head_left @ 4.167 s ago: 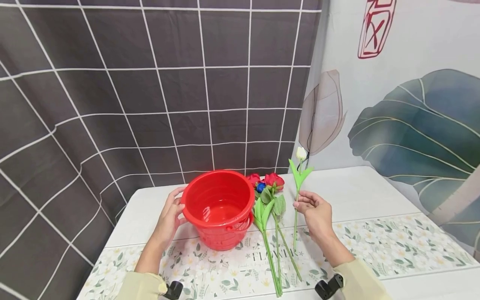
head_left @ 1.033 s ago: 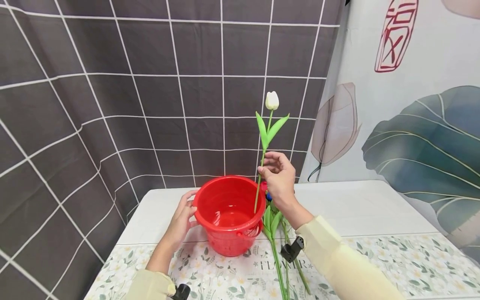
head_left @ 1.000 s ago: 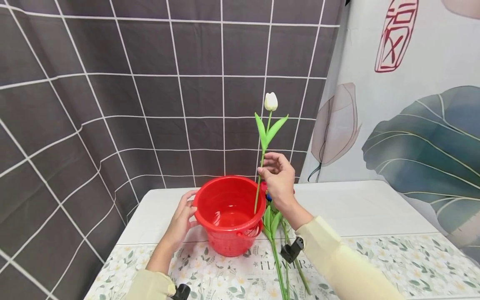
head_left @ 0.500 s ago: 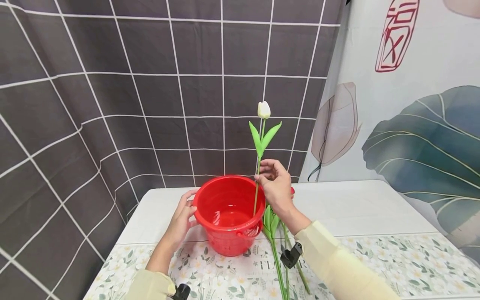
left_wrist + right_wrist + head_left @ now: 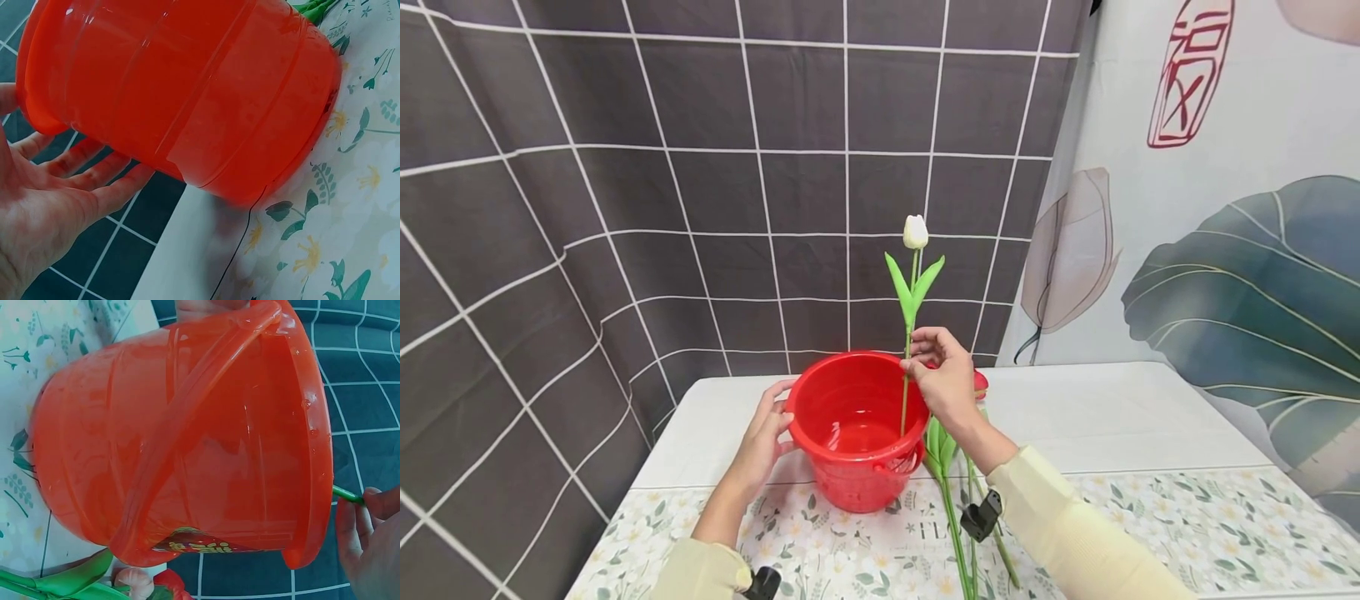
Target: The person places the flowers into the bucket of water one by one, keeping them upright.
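A red plastic bucket (image 5: 863, 483) stands upright on the table, its glossy inside showing shiny reflections. My left hand (image 5: 763, 433) holds its left rim, thumb at the edge and fingers against the outer wall, as the left wrist view shows. Between thumb and fingers, my right hand (image 5: 946, 379) pinches the green stem (image 5: 347, 495) of a white tulip (image 5: 915, 232). The flower is held nearly upright, bloom and two leaves above the hand, with its lower stem inside the bucket near the right wall. Droplets dot the bucket's rim (image 5: 320, 462) in the right wrist view.
Right of the bucket lie more flowers on long green stems (image 5: 957, 533), with a red bloom (image 5: 981, 384) partly behind my right hand. A pinkish bud (image 5: 135, 584) shows beside them. A floral runner (image 5: 1210, 525) crosses the white table; a dark grid curtain (image 5: 700, 192) hangs behind.
My right hand has brought the white tulip from the bucket's right side to over it, then lowered it and shifted it slightly left. My left hand keeps its place on the rim.
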